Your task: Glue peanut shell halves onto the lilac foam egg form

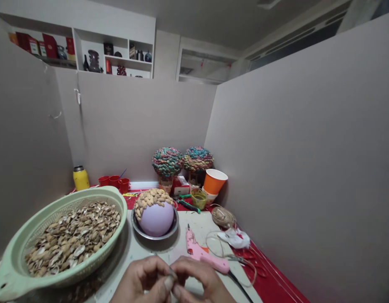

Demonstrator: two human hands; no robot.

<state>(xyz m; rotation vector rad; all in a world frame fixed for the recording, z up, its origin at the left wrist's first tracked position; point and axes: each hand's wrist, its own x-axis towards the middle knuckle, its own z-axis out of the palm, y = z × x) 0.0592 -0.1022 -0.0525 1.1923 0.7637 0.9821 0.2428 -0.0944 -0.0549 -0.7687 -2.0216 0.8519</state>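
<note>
My left hand and my right hand meet at the bottom centre, fingertips pinched together. Between them shows a bit of a small greyish-brown piece, mostly hidden by the fingers; its kind is unclear. Just beyond, a lilac ball rests in a metal bowl, its top covered with tan nut shells. Close to my right hand lies a pink hot glue gun, nozzle pointing away. To the left, a green colander holds many loose nut shells.
Two balls covered in coloured shells stand at the back on small pots. Near them are an orange paper cup, pliers and a twine roll. Red cups and a yellow jar sit back left. Grey partitions enclose the table.
</note>
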